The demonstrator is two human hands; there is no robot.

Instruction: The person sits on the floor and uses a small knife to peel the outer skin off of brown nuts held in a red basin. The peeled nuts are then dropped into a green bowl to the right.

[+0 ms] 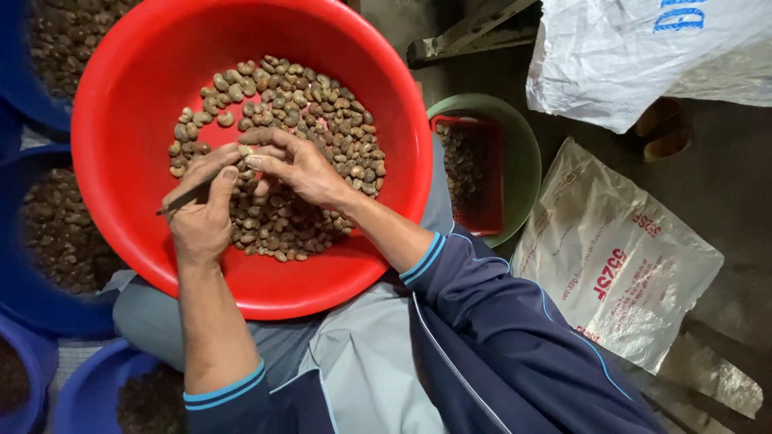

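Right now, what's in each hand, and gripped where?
Left hand holds a thin dark tool near its middle. Right hand pinches a single nut at the fingertips, over the red basin.

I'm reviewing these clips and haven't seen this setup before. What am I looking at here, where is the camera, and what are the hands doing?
There is no machine: a person works with bare hands, filmed by one camera worn on the head, looking down. A red basin sits on the lap, holding brown cashew-like nuts. The left hand holds a thin dark tool; the right hand pinches one nut at its fingertips. Blue tubs of dark nuts stand to the left, a green bowl with a red tray and plastic sacks to the right.
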